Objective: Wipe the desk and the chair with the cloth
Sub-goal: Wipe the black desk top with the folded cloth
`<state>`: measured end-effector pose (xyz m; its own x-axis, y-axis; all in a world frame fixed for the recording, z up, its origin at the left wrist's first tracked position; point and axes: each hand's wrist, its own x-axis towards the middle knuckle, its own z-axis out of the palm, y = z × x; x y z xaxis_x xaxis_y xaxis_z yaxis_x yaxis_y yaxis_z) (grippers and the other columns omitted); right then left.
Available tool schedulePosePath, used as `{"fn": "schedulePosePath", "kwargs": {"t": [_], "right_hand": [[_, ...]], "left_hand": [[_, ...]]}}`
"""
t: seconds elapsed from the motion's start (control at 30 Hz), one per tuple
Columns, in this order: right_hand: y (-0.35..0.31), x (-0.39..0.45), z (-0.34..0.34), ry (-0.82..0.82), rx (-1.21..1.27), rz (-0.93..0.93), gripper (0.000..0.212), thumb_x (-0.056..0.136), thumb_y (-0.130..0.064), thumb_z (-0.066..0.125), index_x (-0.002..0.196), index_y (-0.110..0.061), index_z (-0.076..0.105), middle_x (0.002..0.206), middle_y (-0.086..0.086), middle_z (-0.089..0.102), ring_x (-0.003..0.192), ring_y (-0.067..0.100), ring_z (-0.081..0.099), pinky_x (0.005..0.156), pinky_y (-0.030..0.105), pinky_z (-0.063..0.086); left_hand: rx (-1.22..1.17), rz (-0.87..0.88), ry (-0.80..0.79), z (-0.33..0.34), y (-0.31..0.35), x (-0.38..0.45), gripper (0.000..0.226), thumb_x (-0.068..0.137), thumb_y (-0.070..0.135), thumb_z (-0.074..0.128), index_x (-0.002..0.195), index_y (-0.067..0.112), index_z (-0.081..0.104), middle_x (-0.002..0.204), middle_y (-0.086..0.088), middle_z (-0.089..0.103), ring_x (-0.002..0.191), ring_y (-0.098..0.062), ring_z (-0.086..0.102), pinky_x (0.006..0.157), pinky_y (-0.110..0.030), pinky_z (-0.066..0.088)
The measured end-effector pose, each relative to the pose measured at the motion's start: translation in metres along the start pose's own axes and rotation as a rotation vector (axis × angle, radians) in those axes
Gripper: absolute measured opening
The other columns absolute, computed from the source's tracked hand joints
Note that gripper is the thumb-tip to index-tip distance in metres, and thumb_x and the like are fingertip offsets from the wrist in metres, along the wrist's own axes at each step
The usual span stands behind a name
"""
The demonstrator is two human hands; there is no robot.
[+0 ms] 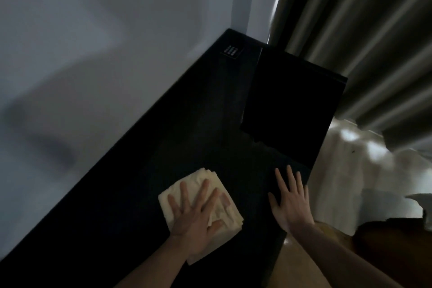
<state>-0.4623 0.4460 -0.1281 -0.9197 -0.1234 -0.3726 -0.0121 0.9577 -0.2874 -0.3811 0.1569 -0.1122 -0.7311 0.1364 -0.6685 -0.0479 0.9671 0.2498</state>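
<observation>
Head view, and it is dim: a long black matte desk (163, 147) runs along a pale grey wall (105, 42), its far end tucked into the corner beside dark pleated curtains (362, 30). Left hand (196, 215) lies flat on a folded cream terry cloth (203, 180), fingers straight and spread apart, palm pressing the cloth down onto the desk top a little way in from the near edge. Right hand (289, 201) is flat too, fingers straight and slightly fanned, planted on the bare desk just beside the front edge, well clear of the cloth. No brand, label or readable writing anywhere; the only marking is a small square grid of pale dots (231, 51) set into the desk top near the far corner, too small and dark to make out what it is. Beyond the right hand a large flat black rectangular panel (289, 105) sits on the desk, angled, its right side running close to the desk's front edge. Between cloth and wall there is a wide strip of bare black top, and more of it stretches towards the far corner up to the panel. Past the front edge, a brown wooden surface (304, 264) shows below, and white crumpled fabric (350, 170) lies off to the right.
</observation>
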Motion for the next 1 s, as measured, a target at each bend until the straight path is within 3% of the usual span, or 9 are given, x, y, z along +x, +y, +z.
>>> {"fn": "schedulePosePath", "kwargs": {"t": [0.2,0.4,0.67,1.0], "right_hand": [[0.02,0.079,-0.016,0.133,0.047,0.029,0.073,0.108,-0.055,0.035,0.169,-0.033,0.003,0.176,-0.003,-0.017,0.16,0.025,-0.02,0.131,0.052,-0.005],[0.04,0.134,-0.023,0.239,0.025,0.001,0.068,0.105,-0.061,0.014,0.169,-0.037,0.009,0.177,-0.004,-0.003,0.162,0.022,-0.016,0.129,0.052,-0.01],[0.037,0.156,-0.023,0.401,0.117,0.065,0.062,0.107,-0.049,0.023,0.166,-0.03,0.029,0.175,-0.005,0.018,0.164,0.018,0.0,0.131,0.058,0.001],[0.033,0.158,-0.023,0.411,0.113,0.106,0.061,0.105,-0.046,0.03,0.164,-0.032,0.033,0.175,-0.009,0.02,0.164,0.015,0.002,0.131,0.056,0.003]], "left_hand": [[0.0,0.019,0.091,-0.05,0.027,0.076,0.082,0.099,0.079,0.02,0.157,0.047,-0.029,0.152,0.016,-0.056,0.144,-0.046,-0.044,0.114,-0.075,-0.02],[0.059,0.037,0.164,-0.106,0.059,0.16,0.08,0.099,0.077,0.019,0.156,0.048,-0.029,0.155,0.016,-0.053,0.146,-0.045,-0.043,0.114,-0.075,-0.019],[0.114,0.07,0.256,-0.17,0.091,0.257,0.079,0.098,0.078,0.017,0.158,0.048,-0.025,0.16,0.016,-0.046,0.148,-0.047,-0.039,0.114,-0.077,-0.017],[0.147,0.088,0.337,-0.241,0.133,0.362,0.08,0.097,0.08,0.016,0.16,0.046,-0.02,0.167,0.013,-0.035,0.151,-0.049,-0.031,0.114,-0.076,-0.018]]}}
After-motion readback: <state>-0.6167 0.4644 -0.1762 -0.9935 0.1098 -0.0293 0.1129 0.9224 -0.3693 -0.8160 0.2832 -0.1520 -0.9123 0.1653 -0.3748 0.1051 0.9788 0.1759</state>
